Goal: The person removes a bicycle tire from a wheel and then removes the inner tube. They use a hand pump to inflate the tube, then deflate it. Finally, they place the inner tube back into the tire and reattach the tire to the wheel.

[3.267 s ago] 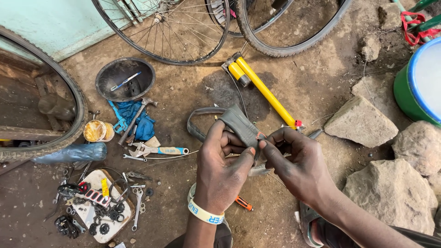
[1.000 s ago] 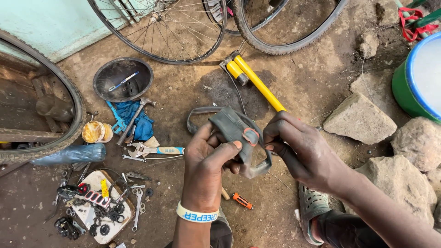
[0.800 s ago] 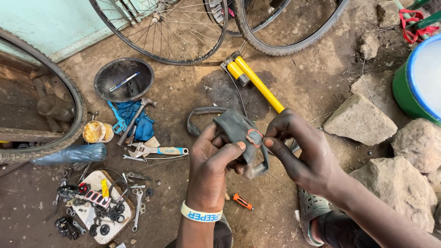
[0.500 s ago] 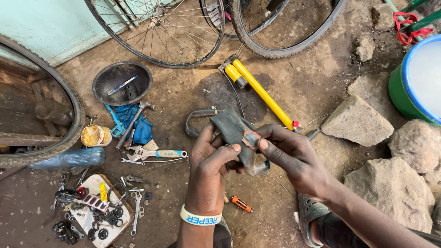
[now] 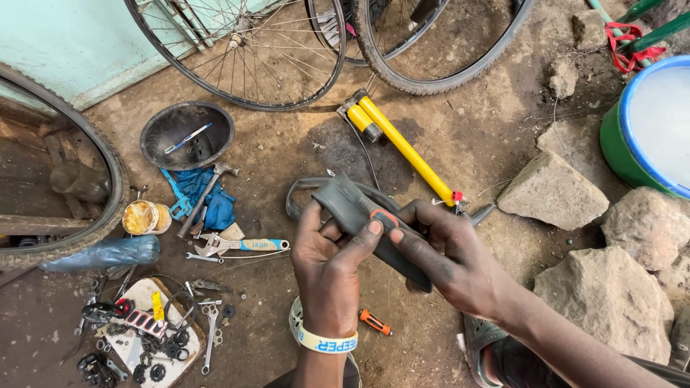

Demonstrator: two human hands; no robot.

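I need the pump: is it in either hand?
No, the yellow pump lies on the ground beyond both hands, which hold the inner tube.

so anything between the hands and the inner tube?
Nothing visible. Both the left hand and right hand already grip the tube, and the left thumb presses on its orange patch.

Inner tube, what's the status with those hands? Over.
Left hand and right hand both gripping grey inner tube. Left thumb on orange patch. Yellow pump behind; nothing blocking.
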